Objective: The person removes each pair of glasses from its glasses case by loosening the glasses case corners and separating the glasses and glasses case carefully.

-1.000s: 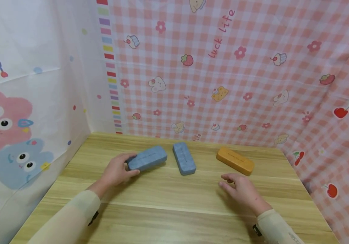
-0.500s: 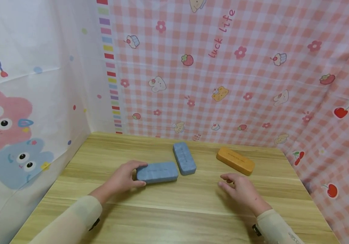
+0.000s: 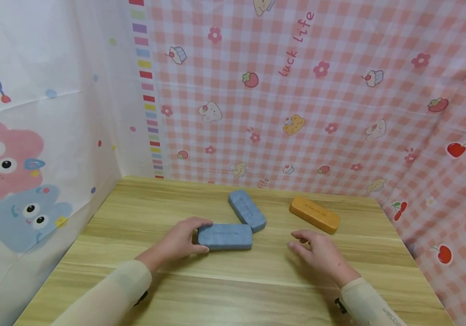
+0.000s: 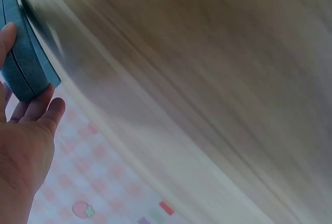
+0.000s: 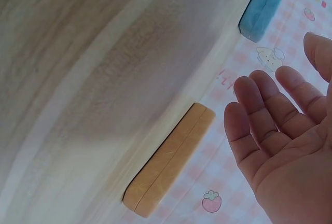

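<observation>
My left hand (image 3: 180, 240) grips the left end of a blue glasses case (image 3: 226, 236), thumb on the near side and fingers on the far side. In the left wrist view a seam runs along this blue case (image 4: 23, 53). Its right end meets the near end of a second blue glasses case (image 3: 247, 209), which lies slanted behind it. My right hand (image 3: 320, 253) holds nothing, its fingers loosely bent. Just beyond it lies an orange glasses case (image 3: 314, 214), apart from the fingers; the right wrist view shows the orange case (image 5: 171, 159) below the fingertips.
The wooden table (image 3: 233, 290) runs back to a pink checked cloth (image 3: 225, 136) hung behind it. A white cloth with cartoon prints (image 3: 78, 136) closes the left side, and the checked cloth continues on the right.
My left hand has carried its blue case rightward and nearer, turning it parallel to the front. The second blue case has swung slightly, its near end to the right. The right hand has barely moved.
</observation>
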Motion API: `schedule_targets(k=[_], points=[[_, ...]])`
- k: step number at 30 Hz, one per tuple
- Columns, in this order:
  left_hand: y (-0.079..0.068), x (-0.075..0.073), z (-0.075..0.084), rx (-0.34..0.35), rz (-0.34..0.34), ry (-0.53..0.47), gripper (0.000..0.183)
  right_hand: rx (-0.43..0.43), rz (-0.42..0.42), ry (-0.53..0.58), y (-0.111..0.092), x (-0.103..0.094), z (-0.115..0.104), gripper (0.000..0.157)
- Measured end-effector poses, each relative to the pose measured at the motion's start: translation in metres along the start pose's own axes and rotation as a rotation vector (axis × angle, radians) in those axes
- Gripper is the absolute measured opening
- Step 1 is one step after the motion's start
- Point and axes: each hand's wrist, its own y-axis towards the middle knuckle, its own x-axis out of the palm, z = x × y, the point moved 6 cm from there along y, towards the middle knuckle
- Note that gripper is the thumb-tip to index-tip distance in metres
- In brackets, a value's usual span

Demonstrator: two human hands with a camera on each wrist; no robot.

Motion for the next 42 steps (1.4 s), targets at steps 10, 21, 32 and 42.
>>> schedule_targets(k=[10,21,32,42], points=[[0.008,0.012,0.011,-0.016,-0.001,-0.060,0.066,-0.048,-0.019,0.012,0.009,0.006,-0.018,0.044],[0.015,0.024,0.018,0.003,-0.010,-0.078,0.065,-0.107,-0.020,0.006,0.016,0.018,-0.037,0.045],[0.020,0.032,0.021,-0.015,-0.056,-0.107,0.071,-0.212,-0.020,-0.046,0.019,0.029,-0.049,0.051],[0.020,0.035,0.021,-0.038,-0.078,-0.090,0.075,-0.220,-0.080,-0.092,0.020,0.043,-0.058,0.059]])
